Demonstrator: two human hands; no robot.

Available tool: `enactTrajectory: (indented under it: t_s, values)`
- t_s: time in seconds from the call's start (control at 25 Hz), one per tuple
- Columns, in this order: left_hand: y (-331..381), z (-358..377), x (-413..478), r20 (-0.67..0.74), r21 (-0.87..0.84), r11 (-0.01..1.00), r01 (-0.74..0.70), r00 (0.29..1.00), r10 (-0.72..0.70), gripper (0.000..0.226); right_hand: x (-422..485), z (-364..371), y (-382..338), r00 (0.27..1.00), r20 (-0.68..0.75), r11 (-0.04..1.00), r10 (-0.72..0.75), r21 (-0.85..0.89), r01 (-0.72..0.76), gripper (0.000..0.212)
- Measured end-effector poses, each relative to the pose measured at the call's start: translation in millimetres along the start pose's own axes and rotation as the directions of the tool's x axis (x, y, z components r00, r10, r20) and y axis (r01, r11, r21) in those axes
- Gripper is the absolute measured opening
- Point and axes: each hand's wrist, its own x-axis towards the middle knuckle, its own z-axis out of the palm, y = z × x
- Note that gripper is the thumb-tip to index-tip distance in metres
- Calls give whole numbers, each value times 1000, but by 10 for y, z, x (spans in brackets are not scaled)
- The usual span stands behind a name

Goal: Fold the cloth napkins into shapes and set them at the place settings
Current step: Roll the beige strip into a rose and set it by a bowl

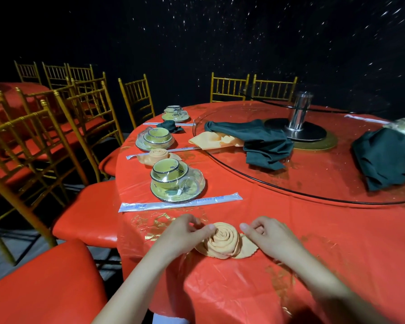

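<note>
at lower centre the rose napkin (222, 240) is pinched by the left hand (187, 230) and right hand (264, 232), likely so its coil is kept tight.

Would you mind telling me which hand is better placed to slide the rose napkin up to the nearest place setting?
Left, probably. The left hand sits on the side of the rose napkin facing the wrapped chopsticks and stacked dishes; the right hand is opposite.

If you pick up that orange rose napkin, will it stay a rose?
Probably not: the napkin is soft cloth, only coiled, so it would likely flop and unroll. It looks light. Its flat leaves should keep it from rolling.
</note>
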Motion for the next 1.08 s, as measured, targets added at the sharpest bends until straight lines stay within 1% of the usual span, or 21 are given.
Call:
enactTrajectory:
  t_s: [0.04,0.12,0.2,0.28,0.36,0.44,0.56,0.72,0.8,0.88,0.92,0.96,1.04,1.08]
  values:
    - [26,22,21,24,16,1000,6,1000,-6,48,5,29,-29,1000,14,1000,-6,0,6,36]
    - [55,58,42,27,27,1000,2,1000,-2,42,37,91,-84,998,56,1000,-19,24,18,36]
    - [60,88,25,23,-57,998,3,1000,-2,37,90,150,-114,993,108,982,-46,187,25,33]
    - [53,92,-2,32,-176,984,7,999,-1,34,151,183,-137,991,117,930,-60,368,13,26]
    - [28,53,-7,18,-244,970,21,1000,-17,35,243,216,-163,992,99,887,-75,461,21,23]
    - [-18,-7,16,-26,-259,966,22,999,-30,35,345,260,-217,990,91,860,-111,508,50,22]
    - [-92,-95,50,-145,-240,971,-11,989,-25,31,531,330,-364,983,93,850,-159,519,88,25]
    - [-164,-213,72,-335,-178,983,-52,942,-11,24,786,375,-620,970,121,860,-210,495,125,30]
    - [-222,-243,85,-363,-177,983,-42,931,-25,23,870,370,-691,965,130,873,-226,466,141,28]
    - [-295,-246,88,-368,-156,987,-32,929,-28,23,928,375,-668,976,83,889,-202,434,147,22]
    - [-330,-240,87,-373,-113,993,-27,927,-17,24,945,380,-635,983,52,902,-178,409,142,18]
    - [-356,-228,86,-378,-56,998,-26,926,3,31,946,381,-600,987,32,918,-157,373,134,17]
    - [-359,-190,88,-355,45,998,-51,933,64,61,940,403,-547,989,15,945,-144,300,133,16]
    - [-344,-167,98,-347,93,992,-83,931,111,72,939,417,-534,989,8,952,-144,273,137,15]
